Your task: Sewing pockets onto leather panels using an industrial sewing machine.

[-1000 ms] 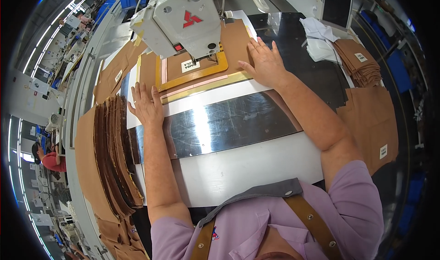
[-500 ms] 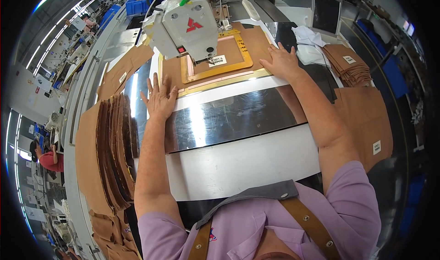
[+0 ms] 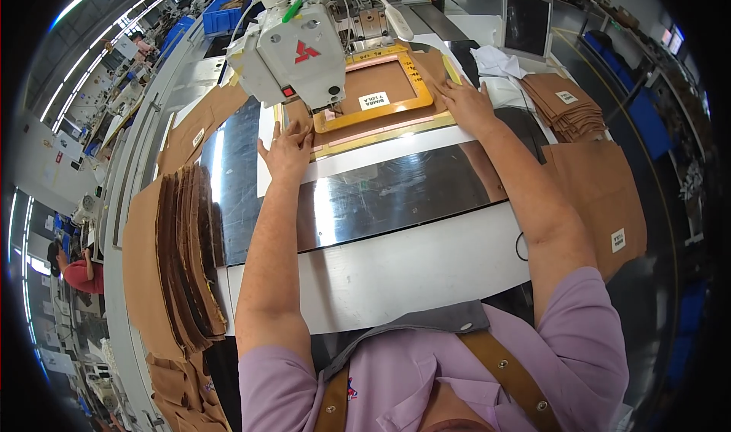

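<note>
A yellow clamp frame [image 3: 388,115] presses on a brown fabric panel [image 3: 373,80] with a white label inside the frame. Under them lies a flat template edged with yellow tape [image 3: 381,139]. My left hand [image 3: 288,152] rests at the template's near left corner, fingers apart and a little bent. On its right edge lies my right hand [image 3: 467,109], fingers stretched out flat. Neither hand grips anything visible. The white sewing machine head [image 3: 298,59] stands over the frame's left side; its needle area is partly hidden.
A polished metal plate [image 3: 396,200] spans the table before me. At left stands a thick stack of brown panels [image 3: 145,257], with another brown panel [image 3: 202,124] beyond. Folded brown pieces [image 3: 563,101], a large labelled panel [image 3: 594,196] and a dark screen [image 3: 527,22] are at right.
The clamp frame and template have shifted right relative to the machine head, whose needle area is now at the frame's left side. My left hand has moved right, its fingers more bent.
</note>
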`<move>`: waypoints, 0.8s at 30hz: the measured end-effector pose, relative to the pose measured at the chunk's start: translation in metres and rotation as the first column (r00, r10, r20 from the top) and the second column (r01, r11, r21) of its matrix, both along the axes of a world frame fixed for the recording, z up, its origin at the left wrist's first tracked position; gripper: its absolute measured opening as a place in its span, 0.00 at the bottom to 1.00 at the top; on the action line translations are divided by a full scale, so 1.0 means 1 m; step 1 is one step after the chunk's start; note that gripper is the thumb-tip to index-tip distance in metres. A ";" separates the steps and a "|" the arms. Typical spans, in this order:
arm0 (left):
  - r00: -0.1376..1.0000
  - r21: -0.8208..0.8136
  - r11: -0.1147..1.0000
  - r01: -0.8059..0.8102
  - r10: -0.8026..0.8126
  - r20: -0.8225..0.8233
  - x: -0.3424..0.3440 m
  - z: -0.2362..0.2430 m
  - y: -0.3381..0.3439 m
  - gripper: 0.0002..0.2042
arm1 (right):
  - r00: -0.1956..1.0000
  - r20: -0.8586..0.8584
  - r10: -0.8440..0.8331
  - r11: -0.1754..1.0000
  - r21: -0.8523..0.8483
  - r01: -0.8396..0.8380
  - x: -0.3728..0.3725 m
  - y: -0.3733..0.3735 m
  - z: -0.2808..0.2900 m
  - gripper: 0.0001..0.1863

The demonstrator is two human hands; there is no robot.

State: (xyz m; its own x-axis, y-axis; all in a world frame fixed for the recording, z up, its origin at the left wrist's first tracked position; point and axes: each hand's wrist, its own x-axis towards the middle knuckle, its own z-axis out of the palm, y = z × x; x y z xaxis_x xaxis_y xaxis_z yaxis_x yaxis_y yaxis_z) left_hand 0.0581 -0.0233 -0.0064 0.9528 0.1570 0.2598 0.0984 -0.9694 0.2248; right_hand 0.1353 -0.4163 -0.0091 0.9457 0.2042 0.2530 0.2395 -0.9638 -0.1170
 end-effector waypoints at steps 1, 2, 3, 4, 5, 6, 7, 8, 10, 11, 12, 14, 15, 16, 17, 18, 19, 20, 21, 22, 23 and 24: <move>0.994 0.103 0.994 0.036 -0.046 0.098 -0.003 0.003 -0.002 0.13 | 1.000 0.028 0.002 1.000 0.000 -0.002 -0.002 0.001 -0.001 0.25; 0.983 0.201 0.978 0.061 -0.094 0.159 -0.007 0.007 -0.004 0.12 | 0.998 0.055 0.005 1.000 -0.001 -0.005 -0.004 0.001 0.000 0.24; 0.975 0.294 0.953 0.072 -0.130 0.181 -0.011 0.011 -0.006 0.11 | 0.998 0.061 -0.005 1.000 -0.011 0.006 -0.008 0.002 0.001 0.23; 0.962 0.327 0.940 0.094 -0.170 0.215 -0.018 0.017 -0.008 0.10 | 0.996 0.087 -0.016 1.000 -0.021 0.017 -0.012 -0.001 0.005 0.24; 0.958 0.352 0.929 0.112 -0.195 0.209 -0.027 0.022 -0.009 0.10 | 0.996 0.084 -0.040 0.998 -0.042 0.043 -0.018 -0.007 0.010 0.24; 0.950 0.387 0.913 0.128 -0.225 0.218 -0.037 0.029 -0.012 0.09 | 0.994 0.076 -0.076 0.994 -0.075 0.082 -0.025 -0.014 0.019 0.25; 0.937 0.347 0.928 0.136 -0.234 0.259 -0.053 0.033 -0.015 0.08 | 0.994 0.105 -0.040 0.996 -0.070 0.047 -0.040 -0.024 0.025 0.26; 0.938 0.319 0.931 0.178 -0.258 0.229 -0.073 0.037 -0.018 0.08 | 0.997 0.068 -0.029 0.997 -0.066 0.034 -0.054 -0.033 0.033 0.24; 0.924 0.290 0.923 0.254 -0.320 0.210 -0.116 0.046 -0.023 0.08 | 0.998 -0.010 0.068 0.998 -0.004 -0.068 -0.096 -0.052 0.048 0.24; 0.924 0.272 0.913 0.304 -0.352 0.149 -0.140 0.049 -0.027 0.09 | 0.989 -0.035 0.145 0.989 0.013 -0.145 -0.120 -0.062 0.057 0.24; 0.915 0.291 0.894 0.339 -0.386 0.117 -0.165 0.052 -0.030 0.11 | 0.978 -0.134 0.161 0.985 -0.034 -0.167 -0.145 -0.069 0.065 0.24; 0.907 0.182 0.893 0.413 -0.421 0.008 -0.204 0.060 -0.031 0.14 | 0.954 -0.242 0.176 0.979 -0.060 -0.196 -0.186 -0.076 0.079 0.24; 0.898 0.163 0.883 0.440 -0.438 -0.051 -0.215 0.063 -0.031 0.16 | 0.948 -0.274 0.161 0.983 -0.040 -0.179 -0.203 -0.078 0.086 0.24; 0.906 0.077 0.903 0.422 -0.422 -0.017 -0.220 0.064 -0.030 0.18 | 0.942 -0.310 0.129 0.989 -0.031 -0.146 -0.212 -0.077 0.090 0.24; 0.918 0.017 0.917 0.398 -0.398 0.000 -0.223 0.066 -0.031 0.19 | 0.952 -0.278 0.125 0.992 0.022 -0.124 -0.214 -0.072 0.090 0.24; 0.931 -0.033 0.931 0.364 -0.364 0.013 -0.224 0.066 -0.033 0.21 | 0.964 -0.245 0.101 0.994 0.068 -0.087 -0.216 -0.064 0.088 0.25; 0.929 -0.040 0.928 0.371 -0.370 0.028 -0.218 0.064 -0.037 0.22 | 0.977 -0.201 0.071 0.992 0.115 -0.048 -0.215 -0.057 0.086 0.26; 0.904 -0.054 0.903 0.425 -0.421 0.076 -0.210 0.060 -0.043 0.23 | 0.974 -0.168 0.155 0.980 0.148 -0.130 -0.210 -0.048 0.081 0.27; 0.882 -0.053 0.883 0.466 -0.458 0.111 -0.202 0.054 -0.051 0.23 | 0.963 -0.132 0.235 0.961 0.180 -0.210 -0.202 -0.037 0.073 0.28; 0.855 -0.049 0.860 0.508 -0.496 0.154 -0.191 0.049 -0.059 0.24 | 0.949 -0.102 0.297 0.941 0.201 -0.272 -0.192 -0.026 0.066 0.29; 0.830 -0.080 0.828 0.555 -0.543 0.129 -0.181 0.044 -0.067 0.28 | 0.908 -0.047 0.416 0.897 0.182 -0.402 -0.183 -0.014 0.059 0.31; 0.812 -0.066 0.811 0.581 -0.572 0.119 -0.173 0.039 -0.075 0.30 | 0.857 -0.009 0.515 0.847 0.157 -0.507 -0.177 -0.003 0.052 0.33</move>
State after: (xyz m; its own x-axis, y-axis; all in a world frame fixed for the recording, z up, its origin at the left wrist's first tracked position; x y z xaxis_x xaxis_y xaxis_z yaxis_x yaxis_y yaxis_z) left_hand -0.1150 -0.0981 0.0322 0.8494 -0.3854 0.3605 -0.4965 -0.8153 0.2981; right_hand -0.0415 -0.4193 0.0434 0.7294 0.6269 0.2739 0.6839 -0.6782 -0.2690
